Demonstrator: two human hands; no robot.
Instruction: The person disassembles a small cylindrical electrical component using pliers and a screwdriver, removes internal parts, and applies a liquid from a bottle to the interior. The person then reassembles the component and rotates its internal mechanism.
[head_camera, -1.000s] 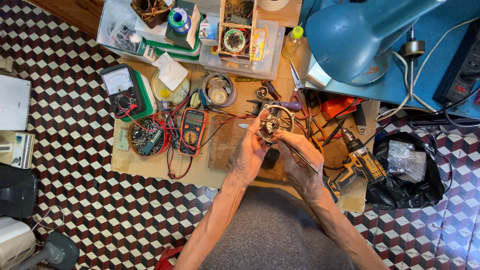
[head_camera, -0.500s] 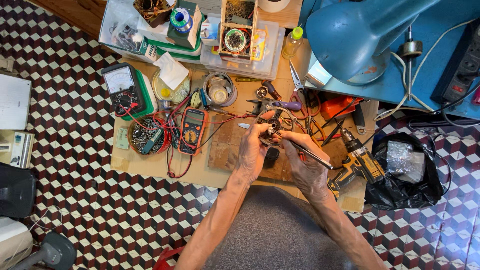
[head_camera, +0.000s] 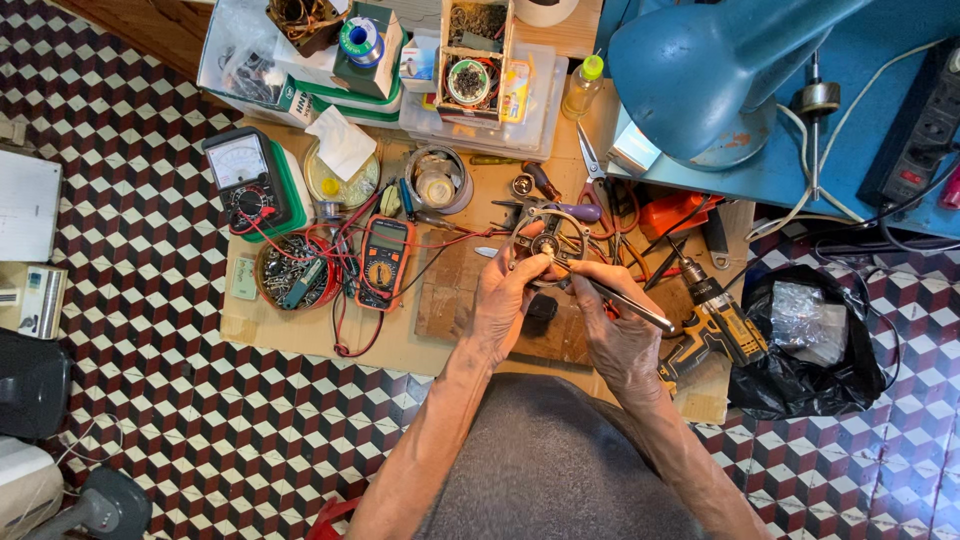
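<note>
- The left hand (head_camera: 508, 300) is closed around the near edge of a round metal part (head_camera: 548, 240). The part sits just past the fingertips, held up over a wooden board (head_camera: 452, 300).
- The right hand (head_camera: 618, 325) is clenched on a thin metal tool (head_camera: 628, 303). It holds it like a pencil.
- The tool is long and thin. Its back end sticks out to the right of the right hand. Its tip points left and away, toward the middle of the round part. I cannot tell if the tip touches.
- So the round part lies up and to the left of the right hand, and right in front of the left hand. The left hand is nearer to it.
- Right of the right hand lies a yellow drill (head_camera: 722, 322).
- Left of the left hand lies an orange meter (head_camera: 381, 262).
- Farther off, past the round part, sits a blue lamp (head_camera: 722, 70).
</note>
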